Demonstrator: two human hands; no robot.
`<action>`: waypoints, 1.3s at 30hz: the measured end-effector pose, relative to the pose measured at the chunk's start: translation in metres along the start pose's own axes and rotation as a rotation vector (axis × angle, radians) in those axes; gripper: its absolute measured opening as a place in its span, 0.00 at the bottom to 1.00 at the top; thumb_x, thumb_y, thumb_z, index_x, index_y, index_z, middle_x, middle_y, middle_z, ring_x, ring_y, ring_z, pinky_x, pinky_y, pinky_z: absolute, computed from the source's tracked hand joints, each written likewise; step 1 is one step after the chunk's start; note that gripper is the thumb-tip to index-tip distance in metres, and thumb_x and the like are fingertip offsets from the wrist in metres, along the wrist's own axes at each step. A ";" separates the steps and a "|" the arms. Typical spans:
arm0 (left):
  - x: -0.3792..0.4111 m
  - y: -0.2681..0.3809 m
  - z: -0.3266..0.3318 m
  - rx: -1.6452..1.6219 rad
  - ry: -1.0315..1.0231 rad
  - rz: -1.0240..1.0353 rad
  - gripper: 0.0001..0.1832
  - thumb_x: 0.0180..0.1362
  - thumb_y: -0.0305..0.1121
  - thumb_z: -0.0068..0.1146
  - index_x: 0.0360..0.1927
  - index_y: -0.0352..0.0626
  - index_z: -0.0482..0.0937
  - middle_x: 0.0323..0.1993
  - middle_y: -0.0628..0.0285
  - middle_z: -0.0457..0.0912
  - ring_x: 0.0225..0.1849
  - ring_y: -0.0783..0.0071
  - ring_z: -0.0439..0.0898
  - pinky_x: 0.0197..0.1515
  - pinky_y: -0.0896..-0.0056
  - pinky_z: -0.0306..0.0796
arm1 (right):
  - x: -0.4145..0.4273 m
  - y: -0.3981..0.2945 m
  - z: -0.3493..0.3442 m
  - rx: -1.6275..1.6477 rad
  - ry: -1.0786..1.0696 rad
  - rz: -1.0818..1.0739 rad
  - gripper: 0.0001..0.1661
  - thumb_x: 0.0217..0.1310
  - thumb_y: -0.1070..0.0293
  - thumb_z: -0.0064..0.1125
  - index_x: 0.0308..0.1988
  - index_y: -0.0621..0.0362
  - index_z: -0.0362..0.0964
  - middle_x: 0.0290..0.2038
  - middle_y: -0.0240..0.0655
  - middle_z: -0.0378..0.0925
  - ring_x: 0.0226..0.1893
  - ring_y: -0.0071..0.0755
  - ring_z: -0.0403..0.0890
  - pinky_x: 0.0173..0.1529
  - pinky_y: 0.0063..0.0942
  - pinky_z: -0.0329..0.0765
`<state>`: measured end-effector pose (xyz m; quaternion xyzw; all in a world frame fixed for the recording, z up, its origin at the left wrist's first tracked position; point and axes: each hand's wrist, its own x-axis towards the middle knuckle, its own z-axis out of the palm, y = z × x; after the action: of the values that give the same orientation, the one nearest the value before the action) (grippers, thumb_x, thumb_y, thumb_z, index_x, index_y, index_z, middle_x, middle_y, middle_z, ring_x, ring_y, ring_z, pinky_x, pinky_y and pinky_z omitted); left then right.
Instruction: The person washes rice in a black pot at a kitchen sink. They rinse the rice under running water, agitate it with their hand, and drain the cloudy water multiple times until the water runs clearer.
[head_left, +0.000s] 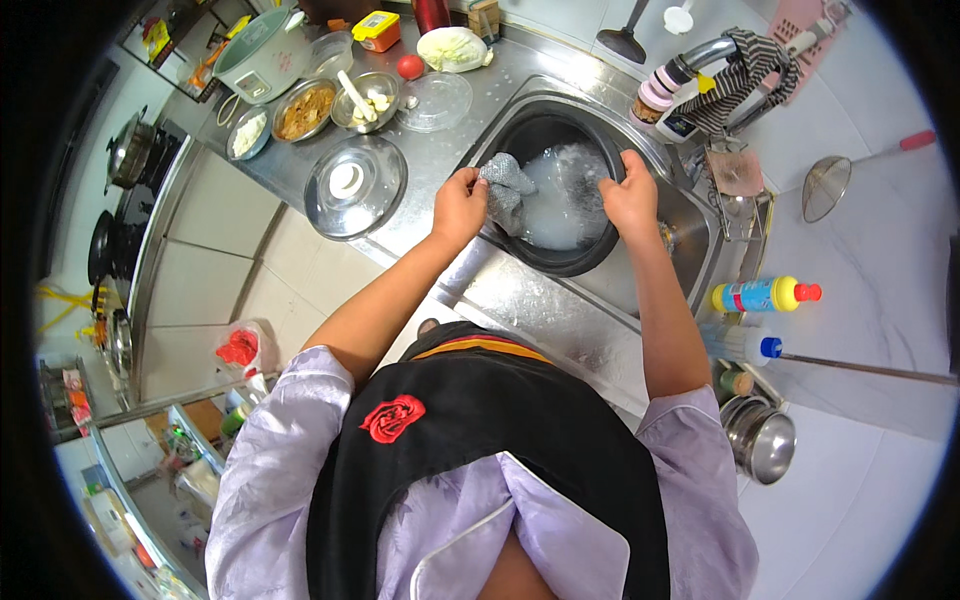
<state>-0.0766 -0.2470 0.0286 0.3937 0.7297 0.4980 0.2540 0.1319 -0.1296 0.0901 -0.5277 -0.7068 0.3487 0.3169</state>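
A dark round wok or basin (559, 266) rests over the stainless steel sink (679, 262), with cloudy, sudsy water (562, 202) inside. My left hand (459, 206) pinches a grey dishcloth (508, 191) at the vessel's left rim; the cloth hangs down inside against its wall. On the opposite side, my right hand (630, 195) grips the rim, thumb towards the inside. The faucet (709, 52) rises behind the sink with a striped cloth (739, 82) draped over it.
Left of the sink stand a glass lid (355, 187), a bowl of brown food (304, 110), a bowl with garlic (365, 102), a tomato (410, 67), a cabbage (452, 50) and a rice cooker (262, 56). Bottles (754, 294) stand right of the sink, near metal pots (769, 446).
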 end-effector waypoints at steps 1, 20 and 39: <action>0.001 -0.003 0.003 -0.073 -0.013 -0.052 0.11 0.59 0.30 0.50 0.39 0.32 0.75 0.28 0.60 0.79 0.28 0.76 0.77 0.30 0.73 0.73 | 0.004 0.006 -0.002 -0.091 0.022 -0.033 0.13 0.43 0.72 0.55 0.35 0.58 0.69 0.17 0.38 0.70 0.20 0.39 0.74 0.29 0.36 0.69; 0.015 -0.027 0.035 0.257 -0.063 0.022 0.10 0.51 0.34 0.54 0.31 0.40 0.82 0.34 0.52 0.80 0.39 0.52 0.77 0.43 0.59 0.71 | -0.006 0.042 -0.009 -0.541 0.182 -0.628 0.14 0.43 0.74 0.56 0.37 0.59 0.68 0.29 0.41 0.74 0.32 0.49 0.76 0.36 0.41 0.73; 0.063 -0.064 0.038 0.419 -0.231 0.093 0.13 0.51 0.30 0.48 0.38 0.37 0.78 0.34 0.42 0.79 0.39 0.45 0.77 0.44 0.55 0.70 | -0.022 0.026 0.003 -0.418 0.358 -0.569 0.13 0.43 0.75 0.54 0.36 0.60 0.69 0.29 0.45 0.73 0.32 0.50 0.75 0.35 0.39 0.73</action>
<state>-0.1036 -0.1871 -0.0438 0.5253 0.7643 0.2985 0.2253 0.1483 -0.1464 0.0648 -0.4164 -0.8140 -0.0021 0.4048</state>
